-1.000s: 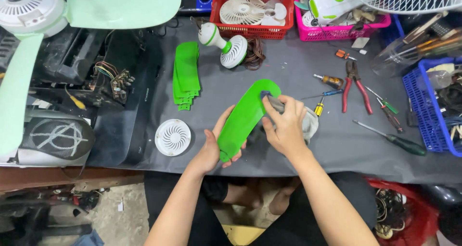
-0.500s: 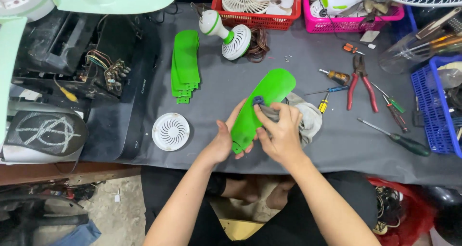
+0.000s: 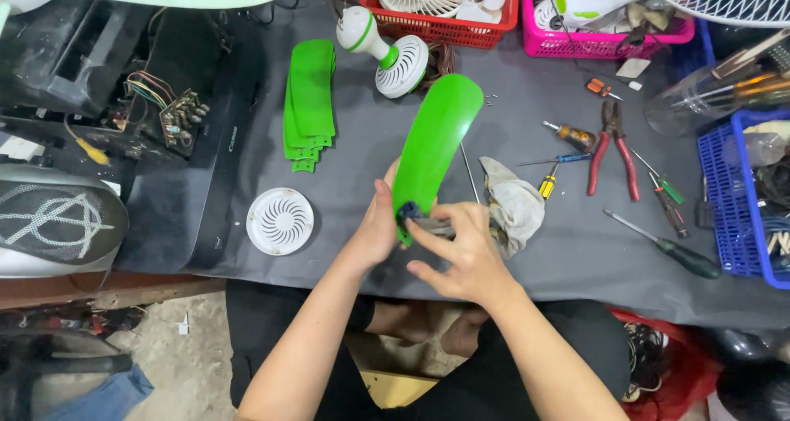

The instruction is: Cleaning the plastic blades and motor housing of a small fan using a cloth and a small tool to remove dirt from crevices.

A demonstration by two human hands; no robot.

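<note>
green blade [image 3: 436, 137] stands tilted above the grey mat [image 3: 346, 182], its lower end gripped by the left hand [image 3: 380, 227], fingers wrapped round it. right hand [image 3: 465, 252] pinches a small dark part [image 3: 409, 213] against the blade's base, just beside a crumpled rag [image 3: 514, 203]. stack of blades [image 3: 310, 104] lies to the left, white grille [image 3: 280, 220] nearer, pliers [image 3: 611, 145] well apart.

- The left hand [image 3: 374, 232] is bare, without glove, ring or watch.
- The right hand [image 3: 461, 252] is bare too.
- Both forearms show no sleeves.
- Dark clothing covers the lap below the hands.
</note>
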